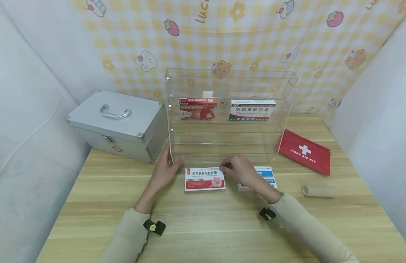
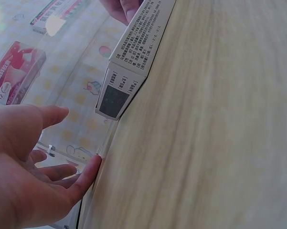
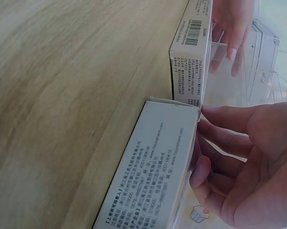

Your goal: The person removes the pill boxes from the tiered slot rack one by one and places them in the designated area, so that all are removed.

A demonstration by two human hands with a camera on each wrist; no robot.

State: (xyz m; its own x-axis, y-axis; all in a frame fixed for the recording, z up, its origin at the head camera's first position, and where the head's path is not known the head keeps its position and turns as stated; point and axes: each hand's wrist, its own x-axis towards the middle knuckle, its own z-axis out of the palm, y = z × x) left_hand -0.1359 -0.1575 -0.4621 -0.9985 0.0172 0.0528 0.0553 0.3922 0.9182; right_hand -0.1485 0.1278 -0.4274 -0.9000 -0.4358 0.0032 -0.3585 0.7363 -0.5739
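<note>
A red-and-white medicine box [image 1: 203, 184] lies in front of the clear acrylic shelf rack [image 1: 222, 145]. My right hand [image 1: 241, 170] pinches its back right corner between thumb and curled fingers; in the right wrist view the thumb [image 3: 229, 117] meets that corner. A blue-and-white medicine box [image 1: 266, 175] lies partly hidden under my right hand and wrist. My left hand [image 1: 164, 168] rests against the rack's lower left side, thumb spread away from the fingers [image 2: 88, 176]. In the left wrist view, the end of the red-and-white box [image 2: 113, 99] points towards that hand.
On an upper shelf stand a red medicine box [image 1: 198, 109] and a green-and-white one [image 1: 252, 110]. A silver metal case [image 1: 117, 120] sits left of the rack. To the right lie a red first aid pouch [image 1: 304, 151] and a cardboard tube [image 1: 320, 191].
</note>
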